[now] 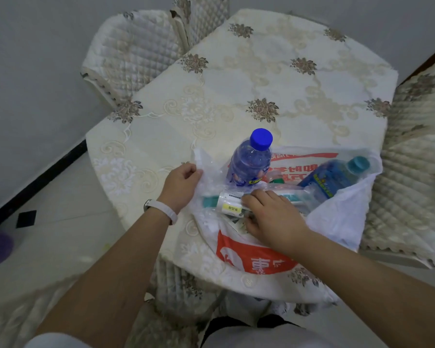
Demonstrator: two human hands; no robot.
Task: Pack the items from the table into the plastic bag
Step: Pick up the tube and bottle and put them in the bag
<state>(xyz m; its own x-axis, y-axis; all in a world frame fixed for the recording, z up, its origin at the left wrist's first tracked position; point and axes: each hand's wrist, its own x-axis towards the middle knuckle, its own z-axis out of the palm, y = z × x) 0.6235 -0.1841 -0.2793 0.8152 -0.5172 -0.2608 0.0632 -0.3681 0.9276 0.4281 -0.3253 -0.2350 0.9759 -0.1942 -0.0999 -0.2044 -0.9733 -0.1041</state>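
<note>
A white plastic bag [337, 217] with red print lies open on the table's near edge. My left hand [180, 184] pinches the bag's left rim and holds it up. My right hand [271, 217] is inside the mouth, fingers curled on a white tube-shaped item [229, 203] with a teal end. Inside the bag a clear water bottle [251, 164] with a blue cap stands upright. A blue bottle [334, 177] with a teal cap lies tilted at the right. Between them a small green-labelled item [275, 178] shows partly.
The table [261, 79] wears a cream embroidered cloth. Quilted chairs stand at the far left [131, 56], at the right [417, 156] and tucked under the near edge [171, 280]. Grey floor tiles lie to the left.
</note>
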